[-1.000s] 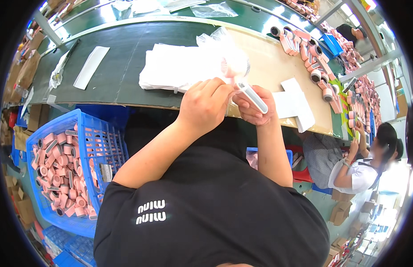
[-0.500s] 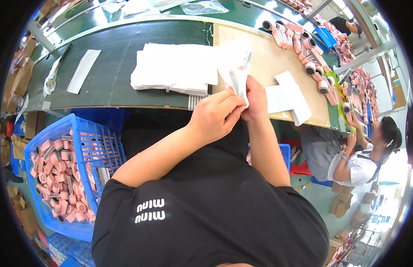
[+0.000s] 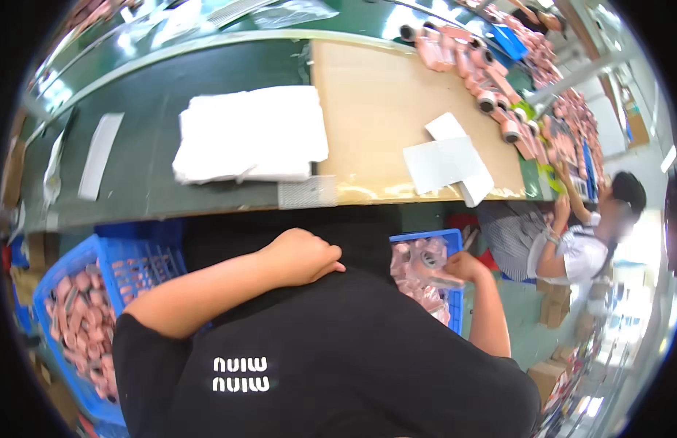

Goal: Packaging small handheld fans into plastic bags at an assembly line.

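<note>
My right hand (image 3: 466, 269) is over a blue basket (image 3: 456, 299) just beside my body. Its fingers are closed on a pink device in a clear bag (image 3: 442, 279), which has a handle-like shape. More pink devices in clear bags (image 3: 428, 298) lie in that basket. My left hand (image 3: 302, 257) hangs in front of my torso below the table edge, fingers curled in, with nothing visible in it. On the table, a thick stack of white sheets or sleeves (image 3: 251, 135) lies ahead of my left hand.
Two white pieces (image 3: 444, 162) lie crossed on the tan board (image 3: 375, 109). Pink devices with round dark ends (image 3: 492, 80) line the far right. A blue crate (image 3: 108, 277) of unbagged pink devices stands at left. A co-worker (image 3: 576, 248) sits at right.
Both hands have left the white-and-clear bag they held together over the table. The right has dropped down right to the basket; the left has drawn back toward my body.
</note>
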`<action>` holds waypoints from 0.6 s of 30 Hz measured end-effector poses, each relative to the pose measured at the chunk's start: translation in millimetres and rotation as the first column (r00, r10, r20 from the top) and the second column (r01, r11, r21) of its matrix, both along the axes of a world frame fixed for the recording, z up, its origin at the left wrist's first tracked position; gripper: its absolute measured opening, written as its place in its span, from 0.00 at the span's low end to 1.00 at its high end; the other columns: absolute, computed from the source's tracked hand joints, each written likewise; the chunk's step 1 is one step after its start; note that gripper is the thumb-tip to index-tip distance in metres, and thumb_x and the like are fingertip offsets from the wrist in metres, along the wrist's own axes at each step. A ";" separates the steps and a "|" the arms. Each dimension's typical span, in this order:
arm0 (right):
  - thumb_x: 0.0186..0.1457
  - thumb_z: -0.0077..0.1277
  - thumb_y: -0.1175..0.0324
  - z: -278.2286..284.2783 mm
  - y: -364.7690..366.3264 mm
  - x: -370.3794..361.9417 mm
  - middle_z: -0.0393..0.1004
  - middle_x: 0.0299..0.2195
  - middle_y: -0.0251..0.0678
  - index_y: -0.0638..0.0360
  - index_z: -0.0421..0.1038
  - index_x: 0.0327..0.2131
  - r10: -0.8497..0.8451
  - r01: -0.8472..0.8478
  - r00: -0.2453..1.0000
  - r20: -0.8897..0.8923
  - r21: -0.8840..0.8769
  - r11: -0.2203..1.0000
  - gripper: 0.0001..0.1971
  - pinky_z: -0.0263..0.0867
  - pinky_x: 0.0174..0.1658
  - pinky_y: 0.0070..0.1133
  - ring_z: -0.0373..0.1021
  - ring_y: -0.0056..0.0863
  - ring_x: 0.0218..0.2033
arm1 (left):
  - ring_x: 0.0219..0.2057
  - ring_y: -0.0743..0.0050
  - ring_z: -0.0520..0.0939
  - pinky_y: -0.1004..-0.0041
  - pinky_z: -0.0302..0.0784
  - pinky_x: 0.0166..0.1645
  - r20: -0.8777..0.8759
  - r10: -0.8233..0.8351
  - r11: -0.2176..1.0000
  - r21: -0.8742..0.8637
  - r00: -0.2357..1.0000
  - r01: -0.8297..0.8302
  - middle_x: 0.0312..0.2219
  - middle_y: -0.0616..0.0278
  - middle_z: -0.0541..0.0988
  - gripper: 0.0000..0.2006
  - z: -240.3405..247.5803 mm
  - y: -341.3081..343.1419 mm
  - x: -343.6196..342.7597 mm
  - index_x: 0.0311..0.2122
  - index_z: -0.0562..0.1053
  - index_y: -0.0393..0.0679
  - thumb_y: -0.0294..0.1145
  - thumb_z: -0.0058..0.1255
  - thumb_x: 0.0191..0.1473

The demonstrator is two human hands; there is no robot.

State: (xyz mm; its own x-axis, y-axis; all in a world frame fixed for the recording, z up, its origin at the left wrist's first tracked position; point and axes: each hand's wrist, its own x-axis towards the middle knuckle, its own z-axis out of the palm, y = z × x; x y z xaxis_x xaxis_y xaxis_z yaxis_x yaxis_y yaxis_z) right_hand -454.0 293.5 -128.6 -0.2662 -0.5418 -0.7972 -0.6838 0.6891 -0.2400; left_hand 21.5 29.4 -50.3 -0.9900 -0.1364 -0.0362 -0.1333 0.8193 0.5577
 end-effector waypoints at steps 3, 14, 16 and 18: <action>0.57 0.59 0.59 -78.2 63.9 -11.6 0.81 0.22 0.38 0.60 0.79 0.25 0.072 -0.095 0.989 -0.129 -0.189 0.977 0.15 0.72 0.32 0.34 0.75 0.32 0.24 | 0.24 0.51 0.84 0.57 0.79 0.28 -0.101 0.135 0.977 -0.154 0.986 -0.150 0.21 0.56 0.81 0.22 -6.6 -11.2 -13.2 0.27 0.72 0.44 0.50 0.53 0.67; 0.62 0.59 0.60 85.0 3.4 -74.7 0.86 0.28 0.39 0.60 0.82 0.32 -0.493 0.516 0.839 -0.228 0.052 0.855 0.12 0.77 0.25 0.27 0.84 0.32 0.27 | 0.38 0.48 0.86 0.59 0.81 0.43 0.105 -0.013 0.912 0.409 0.994 -0.031 0.35 0.52 0.85 0.10 41.8 -32.0 -42.7 0.39 0.80 0.42 0.37 0.54 0.67; 0.64 0.56 0.63 137.3 0.9 -114.5 0.79 0.20 0.32 0.56 0.78 0.29 -0.555 0.505 0.830 0.051 -0.489 0.711 0.11 0.69 0.20 0.21 0.77 0.23 0.19 | 0.34 0.52 0.85 0.63 0.80 0.41 -0.016 -0.088 0.702 0.709 0.996 0.074 0.32 0.56 0.84 0.06 73.2 -49.1 -45.0 0.42 0.82 0.42 0.28 0.58 0.63; 0.67 0.54 0.64 178.1 -65.0 -130.6 0.77 0.22 0.31 0.56 0.75 0.31 -0.510 0.396 0.851 0.128 -0.794 0.461 0.11 0.67 0.26 0.19 0.73 0.22 0.22 | 0.30 0.57 0.85 0.66 0.79 0.36 -0.283 0.067 0.732 0.665 0.957 0.146 0.29 0.57 0.83 0.04 87.5 -64.6 -33.6 0.39 0.82 0.40 0.24 0.60 0.59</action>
